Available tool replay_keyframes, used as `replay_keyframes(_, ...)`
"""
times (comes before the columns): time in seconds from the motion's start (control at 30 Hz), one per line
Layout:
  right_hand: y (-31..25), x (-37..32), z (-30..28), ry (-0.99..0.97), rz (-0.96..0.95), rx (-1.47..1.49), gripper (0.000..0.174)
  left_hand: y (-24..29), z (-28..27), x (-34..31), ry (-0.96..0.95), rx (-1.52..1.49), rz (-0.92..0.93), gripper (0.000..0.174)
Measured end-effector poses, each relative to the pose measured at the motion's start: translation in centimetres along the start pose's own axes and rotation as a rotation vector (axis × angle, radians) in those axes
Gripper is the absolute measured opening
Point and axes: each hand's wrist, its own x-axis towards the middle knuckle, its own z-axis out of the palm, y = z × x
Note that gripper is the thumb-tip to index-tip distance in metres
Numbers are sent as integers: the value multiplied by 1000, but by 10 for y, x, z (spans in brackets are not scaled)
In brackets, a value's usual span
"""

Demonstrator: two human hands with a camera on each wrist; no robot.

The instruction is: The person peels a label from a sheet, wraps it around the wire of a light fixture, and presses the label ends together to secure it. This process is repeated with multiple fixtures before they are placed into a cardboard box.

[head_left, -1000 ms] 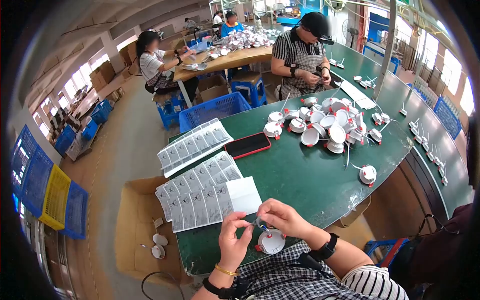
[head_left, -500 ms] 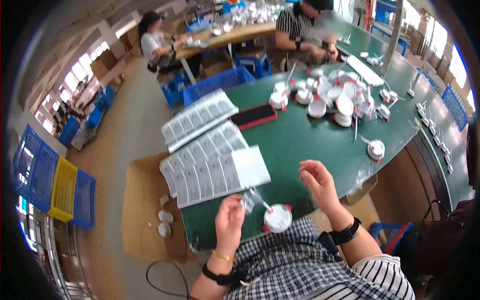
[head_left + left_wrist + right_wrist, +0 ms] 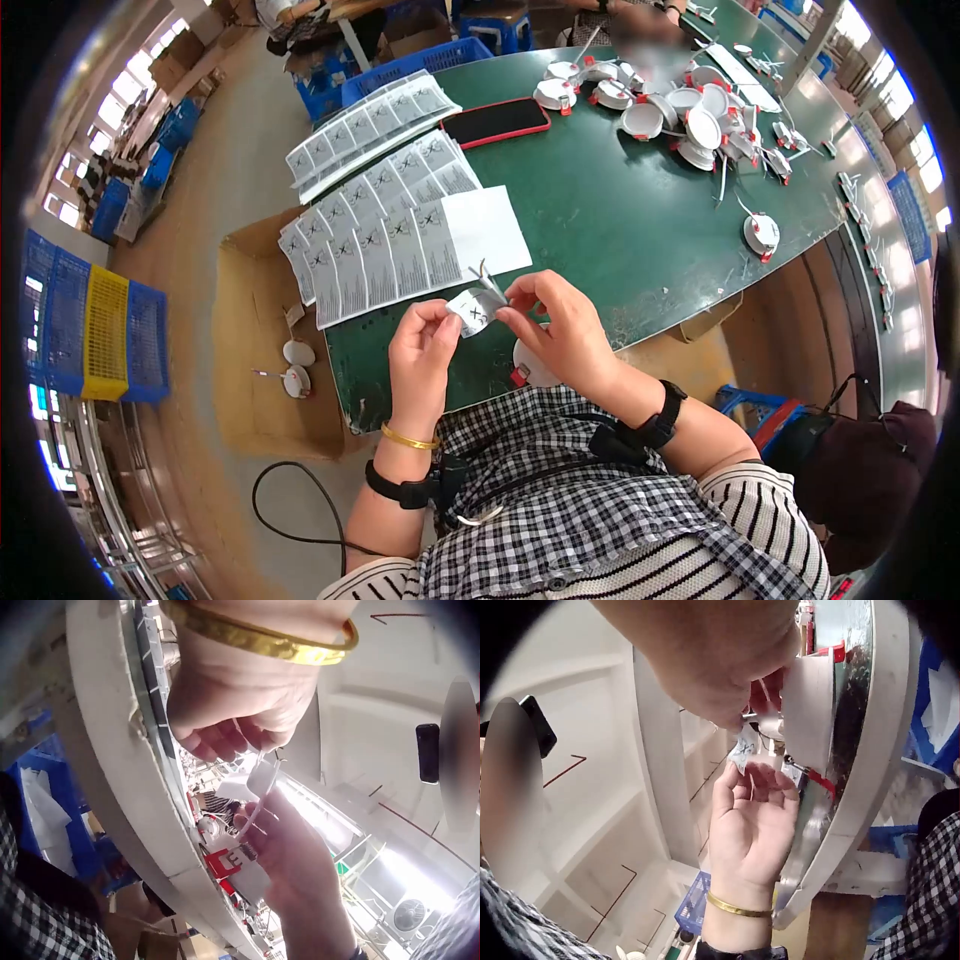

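In the head view a small printed label (image 3: 471, 312) is pinched between thumb and fingers of my left hand (image 3: 420, 358). My right hand (image 3: 566, 330) pinches the grey cable (image 3: 490, 285), whose bare wire ends point up, against the label's right side. Below that hand a round white lamp (image 3: 527, 364) lies at the table's near edge, partly covered by the hand. The right wrist view shows the label (image 3: 742, 750) at the left fingertips, between both hands. Sheets of printed labels (image 3: 385, 255) lie just beyond my left hand.
A red-edged phone (image 3: 497, 122) lies behind the sheets. Many white lamps (image 3: 702, 127) are heaped at the back right, and one lamp (image 3: 761, 234) stands alone at the right. A cardboard box (image 3: 270, 420) with lamps inside is left of the green table (image 3: 610, 225).
My right hand has come back from the right to the cable and pinches it beside my left hand. The label in my left hand now faces up, and the head view has tilted downward.
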Motion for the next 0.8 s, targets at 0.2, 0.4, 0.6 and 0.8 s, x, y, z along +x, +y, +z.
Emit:
replay_keyframes(0.2,-1,1,3,9,24,-7,22,0,-1,6,-5,3,-50,8)
replay_keyframes(0.4,0,3,-5,-12,237,130,16,5,6,12,-5,-40,-130,14)
replay_keyframes(0.6,6,3,-11,-11,371,364,12,5,9,17,-78,-123,-208,14)
replay_keyframes(0.8,8,4,-18,-39,371,392,12,3,7,23,-114,-215,-257,13)
